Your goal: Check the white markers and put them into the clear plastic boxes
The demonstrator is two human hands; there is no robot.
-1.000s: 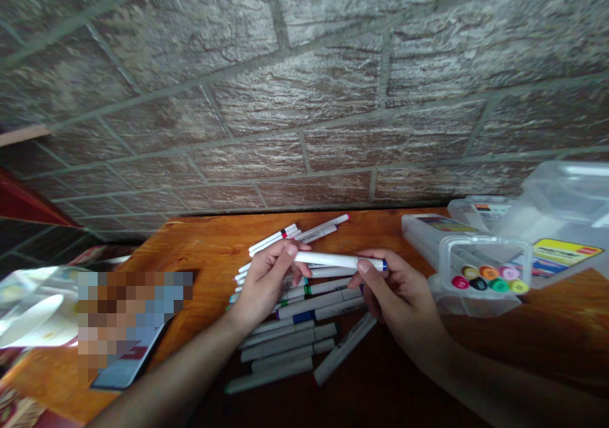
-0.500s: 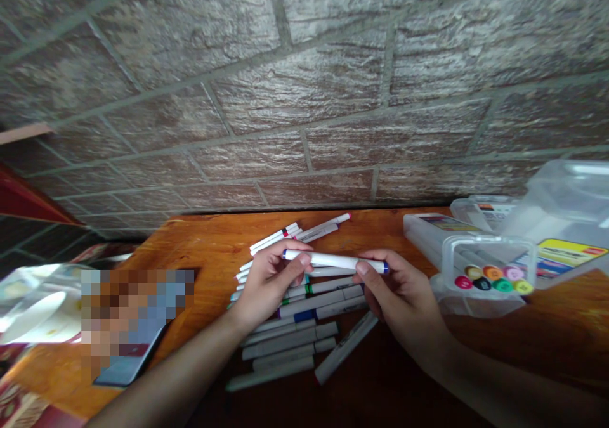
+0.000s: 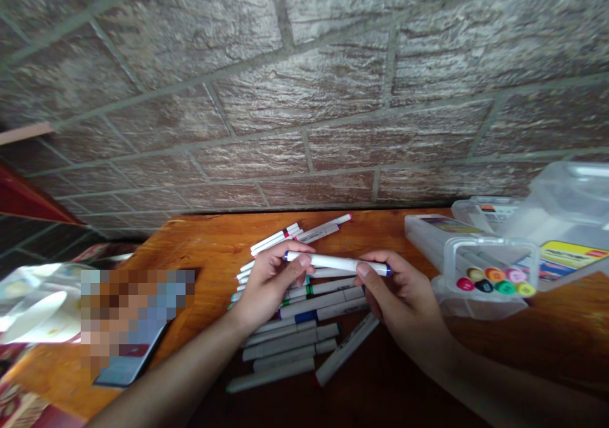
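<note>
A white marker with blue ends is held level between both hands, above a spread of other markers. My left hand pinches its left end between thumb and fingers. At the other end, my right hand grips it the same way. Beneath lie several white and grey markers in a rough column, some with green or blue bands. One marker rests at a slant below my right hand. Farther back are thinner-looking markers with red and pink marks. My hands hide part of the pile.
To the right stands a clear plastic case of markers with coloured, numbered ends. Behind it is a larger clear box with a yellow label. A phone, partly pixelated, and a white cup are at left. A brick-patterned wall borders the wooden table.
Almost nothing differs. The marker and both hands keep the same hold, and the whole view has shifted by a few pixels.
</note>
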